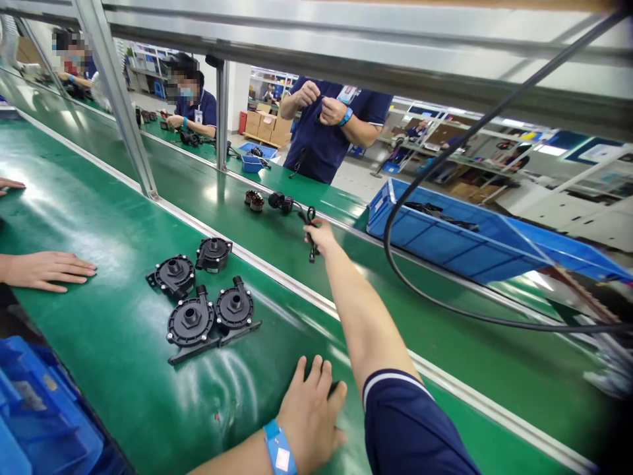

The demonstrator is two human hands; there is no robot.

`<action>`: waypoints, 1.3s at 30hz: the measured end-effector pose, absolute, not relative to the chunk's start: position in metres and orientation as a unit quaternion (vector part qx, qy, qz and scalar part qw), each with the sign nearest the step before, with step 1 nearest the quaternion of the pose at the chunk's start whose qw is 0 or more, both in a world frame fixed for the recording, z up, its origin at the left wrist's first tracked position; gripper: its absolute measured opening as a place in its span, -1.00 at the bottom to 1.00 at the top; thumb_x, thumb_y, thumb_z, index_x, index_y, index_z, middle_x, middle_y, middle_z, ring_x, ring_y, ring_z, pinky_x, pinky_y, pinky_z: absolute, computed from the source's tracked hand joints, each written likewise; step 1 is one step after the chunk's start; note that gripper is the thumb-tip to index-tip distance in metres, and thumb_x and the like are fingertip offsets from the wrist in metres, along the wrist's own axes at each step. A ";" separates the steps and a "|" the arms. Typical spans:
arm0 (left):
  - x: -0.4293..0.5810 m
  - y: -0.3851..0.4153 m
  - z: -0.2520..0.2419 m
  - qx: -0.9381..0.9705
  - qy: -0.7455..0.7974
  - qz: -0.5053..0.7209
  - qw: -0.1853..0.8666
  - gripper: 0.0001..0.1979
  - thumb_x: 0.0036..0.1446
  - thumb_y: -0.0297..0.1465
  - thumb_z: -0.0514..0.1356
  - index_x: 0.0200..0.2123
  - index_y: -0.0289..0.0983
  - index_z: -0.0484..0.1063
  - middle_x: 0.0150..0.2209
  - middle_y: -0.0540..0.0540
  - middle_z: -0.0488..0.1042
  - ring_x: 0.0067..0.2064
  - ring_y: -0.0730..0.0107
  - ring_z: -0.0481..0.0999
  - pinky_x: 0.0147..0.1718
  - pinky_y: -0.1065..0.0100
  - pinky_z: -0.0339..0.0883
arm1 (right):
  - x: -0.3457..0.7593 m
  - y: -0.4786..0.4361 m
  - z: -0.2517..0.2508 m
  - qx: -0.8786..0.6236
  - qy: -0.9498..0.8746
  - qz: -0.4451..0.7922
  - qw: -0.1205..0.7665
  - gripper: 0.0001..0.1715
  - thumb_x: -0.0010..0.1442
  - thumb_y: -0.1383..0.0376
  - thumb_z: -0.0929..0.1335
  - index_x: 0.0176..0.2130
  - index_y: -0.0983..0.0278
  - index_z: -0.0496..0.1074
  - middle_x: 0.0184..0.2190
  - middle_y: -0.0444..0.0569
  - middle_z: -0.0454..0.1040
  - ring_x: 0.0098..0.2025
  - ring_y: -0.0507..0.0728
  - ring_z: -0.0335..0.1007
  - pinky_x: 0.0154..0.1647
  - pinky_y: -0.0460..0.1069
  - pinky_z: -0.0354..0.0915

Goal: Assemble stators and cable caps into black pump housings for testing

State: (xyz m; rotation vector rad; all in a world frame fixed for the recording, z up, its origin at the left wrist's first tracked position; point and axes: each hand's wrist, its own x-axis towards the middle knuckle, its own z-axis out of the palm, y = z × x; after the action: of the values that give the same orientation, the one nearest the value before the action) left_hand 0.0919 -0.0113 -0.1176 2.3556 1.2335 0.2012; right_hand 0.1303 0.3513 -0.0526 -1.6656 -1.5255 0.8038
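My right arm stretches forward across the belt, and my right hand (321, 235) is closed around a folded black cable (311, 253). The cable's looped end sticks up above my fingers. Just left of it lie black parts (281, 202) and copper-wound parts (254, 200). My left hand (312, 406), with a blue wristband, lies flat on the green worktop (148, 396), fingers spread and holding nothing. Several black round pump housings (190, 322) with short pipe stubs sit in a group ahead and left of it.
Another person's hand (54, 270) rests on the worktop at left. Blue bins (44, 409) stand at lower left, and a large blue crate (445, 241) beyond the belt. A thick black cable (395, 257) hangs at right. Metal posts (116, 99) rise alongside; co-workers stand opposite.
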 end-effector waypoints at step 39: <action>0.115 0.152 -0.039 0.850 0.522 0.062 0.003 -0.56 0.41 -0.30 0.01 0.27 -0.31 0.30 0.23 -0.32 0.34 0.30 -0.02 0.25 0.27 0.03 0.07 | 0.426 -0.075 -0.002 -0.546 -0.311 0.546 0.554 -0.39 -0.13 0.04 0.67 -0.21 0.17 0.41 -0.51 -0.16 0.40 -0.50 0.03 0.31 -0.53 -0.09 0.25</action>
State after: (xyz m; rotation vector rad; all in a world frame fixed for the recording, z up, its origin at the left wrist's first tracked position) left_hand 0.1150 0.1519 -0.0392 2.6668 1.6383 0.1932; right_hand 0.4257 -0.0754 -0.0023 -1.2910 -0.7351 1.2913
